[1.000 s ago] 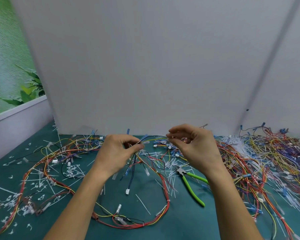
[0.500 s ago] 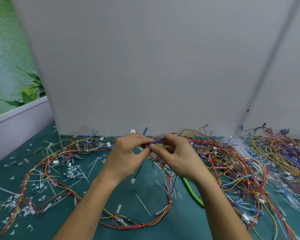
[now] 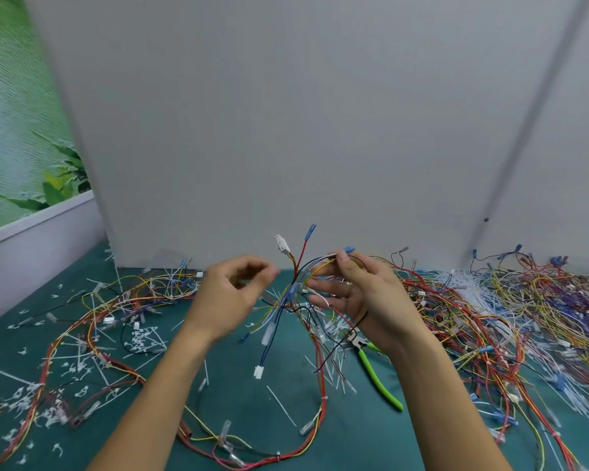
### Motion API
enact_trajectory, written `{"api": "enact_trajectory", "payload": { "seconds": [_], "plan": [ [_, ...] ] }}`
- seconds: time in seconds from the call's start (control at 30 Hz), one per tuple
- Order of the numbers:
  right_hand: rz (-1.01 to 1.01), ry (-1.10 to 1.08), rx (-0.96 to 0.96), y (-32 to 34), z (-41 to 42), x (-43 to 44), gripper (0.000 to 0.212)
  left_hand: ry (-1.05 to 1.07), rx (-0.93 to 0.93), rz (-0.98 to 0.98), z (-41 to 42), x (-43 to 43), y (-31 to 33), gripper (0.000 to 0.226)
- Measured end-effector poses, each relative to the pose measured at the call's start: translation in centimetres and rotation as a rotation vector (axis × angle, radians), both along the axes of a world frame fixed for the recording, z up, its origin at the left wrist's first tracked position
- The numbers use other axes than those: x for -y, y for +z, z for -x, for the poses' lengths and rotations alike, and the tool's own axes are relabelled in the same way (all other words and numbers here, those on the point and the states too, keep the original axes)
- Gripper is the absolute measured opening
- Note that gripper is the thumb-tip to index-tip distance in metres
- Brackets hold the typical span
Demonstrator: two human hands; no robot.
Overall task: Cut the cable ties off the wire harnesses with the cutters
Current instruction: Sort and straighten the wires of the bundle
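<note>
Far to the left of the cutters (image 3: 378, 380), a looped harness (image 3: 92, 321) of red and yellow wires lies on the green mat (image 3: 351, 443); white cut tie pieces (image 3: 143, 338) are scattered through and around it. Nearer the cutters, still on their left and raised above the mat, the left hand (image 3: 230, 295) has its fingers curled with the thumb tip close to the forefinger; it is blurred, and I cannot tell whether it pinches anything; it stands just apart from the wires. Up and left of the cutters is the wire harness (image 3: 291, 290) being worked on, held off the mat; a white connector and a blue terminal stick up from it, and blue and white leads hang down. The right hand (image 3: 364, 295), directly above the cutters, grips this harness; its thumb pins several wires against the forefinger, while the other fingers reach out straight toward the bundle. The cutters lie flat on the mat with their green handles pointing toward the camera; the right wrist hides part of the head; neither hand touches them. To their right a tangled pile of harnesses (image 3: 510, 317) covers the mat.
</note>
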State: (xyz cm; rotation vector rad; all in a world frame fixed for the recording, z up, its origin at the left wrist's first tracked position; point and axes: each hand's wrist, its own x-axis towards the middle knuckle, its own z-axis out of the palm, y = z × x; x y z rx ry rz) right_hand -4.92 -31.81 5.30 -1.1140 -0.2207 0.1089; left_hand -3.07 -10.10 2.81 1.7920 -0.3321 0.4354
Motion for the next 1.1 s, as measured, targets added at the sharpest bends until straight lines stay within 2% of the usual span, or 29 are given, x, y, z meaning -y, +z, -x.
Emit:
{"api": "enact_trajectory", "payload": {
  "seconds": [0.1,0.23,0.4,0.57,0.67,0.8,0.97,1.1],
  "plan": [
    [-0.099,0.052,-0.056,0.2,0.2,-0.2,0.020,-0.248,-0.075,-0.040,0.7,0.7,-0.1,0.023],
    [-0.211,0.042,-0.113,0.4,0.1,-0.3,0.019,-0.368,-0.113,-0.007,1.3,1.1,0.1,0.022],
    [-0.302,0.016,-0.208,0.3,-0.3,-0.5,0.017,-0.380,-0.099,0.020,1.4,1.5,0.0,0.016],
    [-0.272,0.037,-0.224,0.3,-0.4,-0.1,0.018,-0.315,-0.115,0.073,0.9,1.4,-0.4,0.020],
    [-0.150,-0.039,-0.152,0.3,-0.6,0.9,0.026,-0.242,-0.065,0.055,0.7,1.3,-0.4,0.016],
    [0.056,-0.273,-0.029,0.3,-1.0,2.2,0.029,-0.147,0.047,-0.005,0.6,1.4,-0.3,0.014],
    [0.368,-0.415,0.228,1.0,0.3,2.3,0.034,-0.030,0.096,-0.014,1.0,1.7,-0.1,0.013],
    [0.598,-0.351,0.338,1.6,1.9,1.8,0.063,0.113,0.203,-0.075,1.3,1.9,-0.1,0.015]
  ]
}}
